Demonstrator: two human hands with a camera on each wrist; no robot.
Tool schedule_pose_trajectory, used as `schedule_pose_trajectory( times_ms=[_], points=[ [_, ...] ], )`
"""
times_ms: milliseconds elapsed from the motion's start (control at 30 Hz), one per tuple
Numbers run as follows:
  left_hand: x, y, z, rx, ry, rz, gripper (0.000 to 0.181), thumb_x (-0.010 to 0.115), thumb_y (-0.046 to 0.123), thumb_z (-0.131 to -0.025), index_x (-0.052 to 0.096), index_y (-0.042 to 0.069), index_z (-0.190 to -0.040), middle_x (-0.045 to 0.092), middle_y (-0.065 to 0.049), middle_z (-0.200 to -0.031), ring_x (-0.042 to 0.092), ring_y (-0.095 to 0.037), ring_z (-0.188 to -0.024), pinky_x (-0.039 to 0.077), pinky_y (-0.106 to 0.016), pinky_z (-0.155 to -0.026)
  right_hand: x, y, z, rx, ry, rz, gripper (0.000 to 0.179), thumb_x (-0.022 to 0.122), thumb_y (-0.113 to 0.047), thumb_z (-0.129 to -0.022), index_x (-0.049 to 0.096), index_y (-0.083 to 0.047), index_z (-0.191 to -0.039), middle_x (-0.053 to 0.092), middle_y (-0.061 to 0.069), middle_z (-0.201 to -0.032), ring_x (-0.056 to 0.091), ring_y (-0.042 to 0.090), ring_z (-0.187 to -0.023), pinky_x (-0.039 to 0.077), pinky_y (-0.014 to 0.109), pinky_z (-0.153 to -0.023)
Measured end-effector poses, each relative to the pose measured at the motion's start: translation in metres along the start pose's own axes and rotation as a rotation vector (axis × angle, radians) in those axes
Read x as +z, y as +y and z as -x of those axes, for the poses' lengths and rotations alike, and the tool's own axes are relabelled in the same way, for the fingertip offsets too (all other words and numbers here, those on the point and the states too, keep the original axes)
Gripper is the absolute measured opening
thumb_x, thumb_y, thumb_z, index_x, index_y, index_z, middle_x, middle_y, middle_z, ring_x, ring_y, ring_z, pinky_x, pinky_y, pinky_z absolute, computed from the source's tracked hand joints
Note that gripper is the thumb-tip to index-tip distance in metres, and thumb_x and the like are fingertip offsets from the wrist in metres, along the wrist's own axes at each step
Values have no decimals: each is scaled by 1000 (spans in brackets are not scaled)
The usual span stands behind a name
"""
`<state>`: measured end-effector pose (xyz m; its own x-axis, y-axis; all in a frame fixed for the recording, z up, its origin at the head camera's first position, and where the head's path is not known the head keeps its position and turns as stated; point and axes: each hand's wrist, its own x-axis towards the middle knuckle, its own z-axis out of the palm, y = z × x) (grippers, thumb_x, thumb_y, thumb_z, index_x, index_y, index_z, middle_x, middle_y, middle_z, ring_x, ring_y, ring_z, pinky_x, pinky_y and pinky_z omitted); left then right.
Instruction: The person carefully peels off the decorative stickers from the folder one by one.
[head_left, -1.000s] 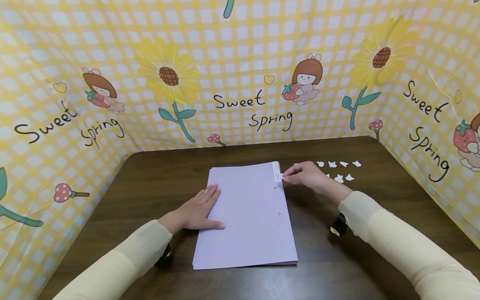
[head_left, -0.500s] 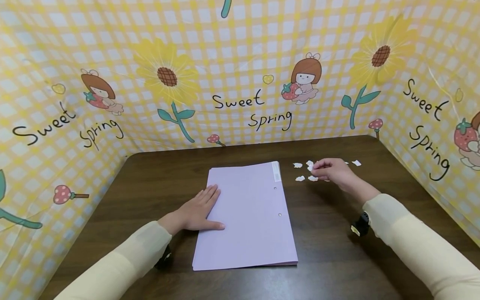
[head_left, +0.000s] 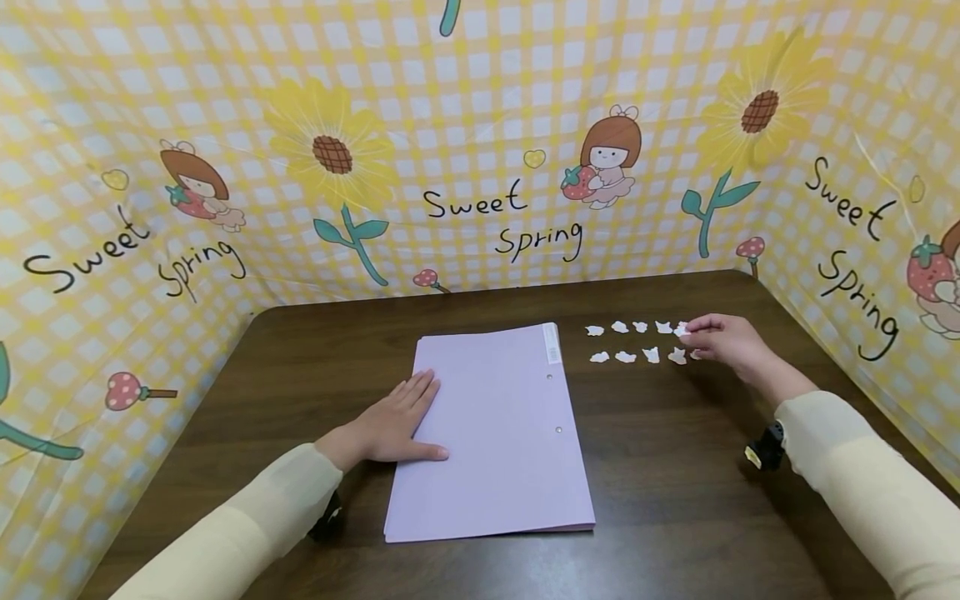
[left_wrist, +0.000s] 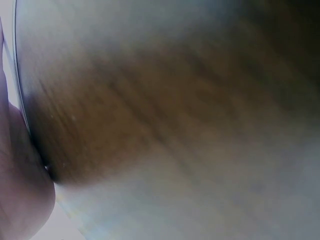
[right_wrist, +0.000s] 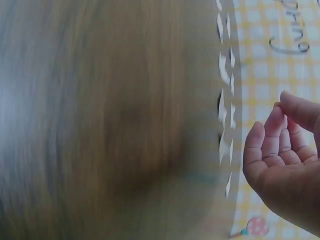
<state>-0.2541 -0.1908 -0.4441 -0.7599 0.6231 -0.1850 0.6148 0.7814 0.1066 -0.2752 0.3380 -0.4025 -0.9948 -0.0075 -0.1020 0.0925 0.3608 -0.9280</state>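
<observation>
A stack of light purple sheets or a folder, with a white label and two small round holes along its right edge, lies on the table. My left hand rests flat on its left side, fingers straight and thumb spread. To the right, several torn white paper scraps lie in two rows. Over the right part of these rows, my right hand pinches a small white paper scrap between thumb and fingertips. In the right wrist view the thumb meets the index fingertip; the scrap is hidden there.
The dark wooden table has a yellow checked cloth hanging around its back and sides. A black wrist camera sits under the right sleeve.
My right hand has moved from the label at the folder's upper right corner rightward over the paper scraps, carrying the pinched scrap. My left hand stays put.
</observation>
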Motion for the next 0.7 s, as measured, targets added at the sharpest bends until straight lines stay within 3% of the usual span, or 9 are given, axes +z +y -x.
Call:
schedule_pose_trajectory(
  times_ms=[367, 700],
  points=[
    [3, -2, -1, -1, 3, -1, 116, 42, 83, -80, 7, 3, -155, -1, -15, -161, -2, -28, -147, 8, -45, -117, -34, 28, 0, 18, 37, 128, 40, 65, -12, -94, 50, 17, -117, 58, 2, -98, 59, -1, -77, 54, 24, -72],
    [3, -3, -1, 9, 20, 8, 114, 44, 81, -81, 9, 1, -155, 1, -16, -161, 0, -30, -147, 9, -47, -116, -47, 43, -3, 32, 33, 223, 34, 65, -11, -93, 54, 15, -111, 58, -5, -89, 55, 3, -73, 51, 24, -66]
  ],
)
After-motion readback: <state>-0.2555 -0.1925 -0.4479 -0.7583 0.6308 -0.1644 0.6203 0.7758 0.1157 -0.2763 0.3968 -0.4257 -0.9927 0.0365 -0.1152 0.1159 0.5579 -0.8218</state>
